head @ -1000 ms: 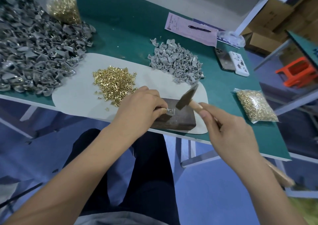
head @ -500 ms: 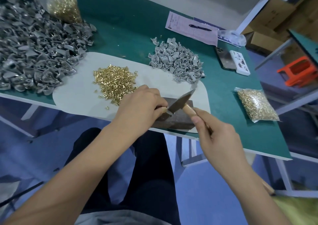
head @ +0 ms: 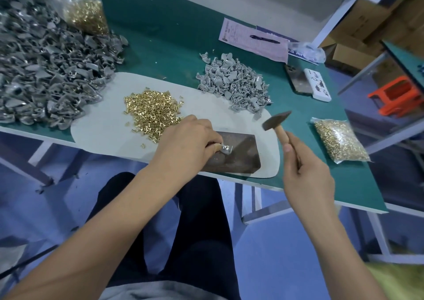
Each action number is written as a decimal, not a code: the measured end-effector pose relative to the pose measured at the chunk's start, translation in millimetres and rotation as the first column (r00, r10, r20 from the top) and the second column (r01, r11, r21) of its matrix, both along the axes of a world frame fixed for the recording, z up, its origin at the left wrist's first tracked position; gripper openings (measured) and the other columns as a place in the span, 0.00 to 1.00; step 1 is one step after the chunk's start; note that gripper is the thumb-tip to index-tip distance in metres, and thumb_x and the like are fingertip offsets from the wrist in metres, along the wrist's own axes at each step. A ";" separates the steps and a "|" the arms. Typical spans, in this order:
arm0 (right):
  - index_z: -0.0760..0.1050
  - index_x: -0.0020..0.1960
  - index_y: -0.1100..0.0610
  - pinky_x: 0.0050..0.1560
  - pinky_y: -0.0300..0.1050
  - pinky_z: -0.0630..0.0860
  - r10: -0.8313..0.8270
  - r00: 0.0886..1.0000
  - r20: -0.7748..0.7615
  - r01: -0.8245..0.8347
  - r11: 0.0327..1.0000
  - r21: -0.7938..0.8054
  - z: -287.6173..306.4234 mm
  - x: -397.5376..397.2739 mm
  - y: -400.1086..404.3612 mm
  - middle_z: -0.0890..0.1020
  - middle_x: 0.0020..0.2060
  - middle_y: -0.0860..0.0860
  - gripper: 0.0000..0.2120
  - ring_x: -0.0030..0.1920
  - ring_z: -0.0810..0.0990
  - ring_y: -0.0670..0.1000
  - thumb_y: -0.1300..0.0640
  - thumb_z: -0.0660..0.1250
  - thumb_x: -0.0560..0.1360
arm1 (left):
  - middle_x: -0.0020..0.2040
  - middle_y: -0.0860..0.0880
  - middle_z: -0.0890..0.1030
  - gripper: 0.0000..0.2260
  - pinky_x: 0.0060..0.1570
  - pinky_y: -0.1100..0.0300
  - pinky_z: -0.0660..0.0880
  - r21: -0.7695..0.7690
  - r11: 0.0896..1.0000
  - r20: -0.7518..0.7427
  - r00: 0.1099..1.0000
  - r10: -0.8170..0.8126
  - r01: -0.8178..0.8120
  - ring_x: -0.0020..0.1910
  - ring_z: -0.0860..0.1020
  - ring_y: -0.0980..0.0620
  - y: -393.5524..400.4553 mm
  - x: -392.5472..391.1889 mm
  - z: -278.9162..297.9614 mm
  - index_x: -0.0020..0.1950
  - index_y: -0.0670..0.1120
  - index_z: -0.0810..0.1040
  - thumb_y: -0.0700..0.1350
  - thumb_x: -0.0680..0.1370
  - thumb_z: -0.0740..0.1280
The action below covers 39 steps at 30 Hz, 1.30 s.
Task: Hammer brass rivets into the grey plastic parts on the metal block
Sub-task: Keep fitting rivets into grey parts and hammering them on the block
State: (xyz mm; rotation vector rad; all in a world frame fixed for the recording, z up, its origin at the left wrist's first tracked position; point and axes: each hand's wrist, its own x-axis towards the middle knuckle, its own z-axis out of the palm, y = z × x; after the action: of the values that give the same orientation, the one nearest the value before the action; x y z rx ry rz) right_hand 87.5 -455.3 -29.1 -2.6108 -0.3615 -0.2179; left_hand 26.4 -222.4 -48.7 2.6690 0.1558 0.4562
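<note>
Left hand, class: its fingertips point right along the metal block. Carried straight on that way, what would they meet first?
The grey plastic part that the left hand already pinches on the metal block; beyond it, probably only bare block, though depth is unclear.

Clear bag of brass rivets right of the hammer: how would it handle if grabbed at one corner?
The clear plastic bag of brass rivets lies slumped flat on the green table, so it would probably sag and its contents shift. Packed with metal, it is likely heavy for its size. The thin film looks slippery and might tear.
</note>
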 end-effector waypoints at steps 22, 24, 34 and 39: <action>0.81 0.52 0.42 0.51 0.53 0.79 0.608 0.794 0.007 -0.591 0.769 0.243 -13.9 -18.0 170.2 0.82 0.44 0.39 0.11 0.47 0.80 0.43 0.57 0.73 0.74 | 0.44 0.62 0.73 0.03 0.31 0.67 0.62 -0.207 0.923 0.150 0.921 0.359 -0.325 0.47 0.67 0.61 62.3 -67.2 -26.8 0.47 0.58 0.79 0.52 0.74 0.71; 0.82 0.49 0.42 0.52 0.55 0.78 0.660 0.752 -0.002 -0.648 0.739 0.184 -16.1 -24.3 196.2 0.82 0.43 0.40 0.10 0.48 0.81 0.45 0.57 0.72 0.74 | 0.43 0.61 0.74 0.03 0.29 0.64 0.62 -0.201 0.906 0.133 0.906 0.401 -0.372 0.47 0.69 0.58 79.5 -81.3 -28.2 0.47 0.58 0.80 0.51 0.75 0.72; 0.81 0.48 0.45 0.53 0.48 0.74 0.715 0.689 -0.116 -0.696 0.698 0.168 -33.1 -55.1 311.6 0.80 0.47 0.41 0.06 0.51 0.75 0.45 0.55 0.68 0.78 | 0.58 0.51 0.75 0.18 0.57 0.51 0.73 -0.196 0.742 0.115 0.736 0.667 -0.641 0.60 0.70 0.47 159.2 -143.6 -44.2 0.65 0.51 0.76 0.50 0.77 0.72; 0.79 0.50 0.45 0.54 0.50 0.76 0.683 0.728 -0.059 -0.666 0.725 0.175 -33.7 -56.4 353.1 0.78 0.49 0.43 0.06 0.54 0.76 0.47 0.55 0.66 0.80 | 0.77 0.40 0.61 0.40 0.75 0.42 0.57 0.015 0.713 -0.051 0.712 0.700 -0.701 0.77 0.56 0.38 192.2 -146.9 -55.2 0.79 0.46 0.62 0.69 0.74 0.63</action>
State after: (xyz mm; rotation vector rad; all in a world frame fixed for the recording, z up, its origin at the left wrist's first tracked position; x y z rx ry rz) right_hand 31.1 -102.2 -62.9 -2.1572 -1.1768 0.1648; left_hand -120.4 -30.2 -103.9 2.5248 1.2220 0.5992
